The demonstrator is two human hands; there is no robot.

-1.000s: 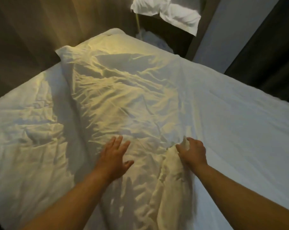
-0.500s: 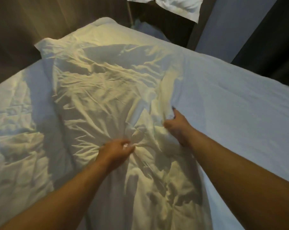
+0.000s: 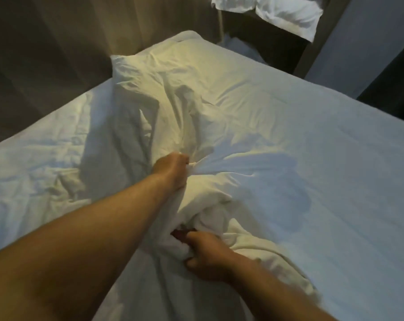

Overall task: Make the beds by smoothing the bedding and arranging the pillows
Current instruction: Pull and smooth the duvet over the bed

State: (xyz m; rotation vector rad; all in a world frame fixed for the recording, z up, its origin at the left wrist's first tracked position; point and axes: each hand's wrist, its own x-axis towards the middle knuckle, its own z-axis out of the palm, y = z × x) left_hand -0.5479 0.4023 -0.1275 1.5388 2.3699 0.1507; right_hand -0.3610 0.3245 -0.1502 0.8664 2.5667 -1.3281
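Observation:
A white bed (image 3: 323,158) fills the view, its right half covered by a smooth sheet. A crumpled white top sheet (image 3: 173,107) lies bunched along the middle, running from the far corner toward me. My left hand (image 3: 173,169) grips a gathered fold of this sheet near the bed's centre. Closer to me, my right hand (image 3: 208,256) grips a thick bunch of the same sheet, fingers curled into the cloth. The left part of the bed (image 3: 34,170) is wrinkled.
A white pillow (image 3: 284,12) lies on a dark surface beyond the bed's far corner. A brown curtain (image 3: 80,42) hangs along the left side. A pale wall (image 3: 370,38) and a dark panel stand at the right.
Both hands closed on the top sheet and gathered it. My right hand pulled back toward me with a bunch of cloth; the sheet, spread out before, is now bunched along the middle.

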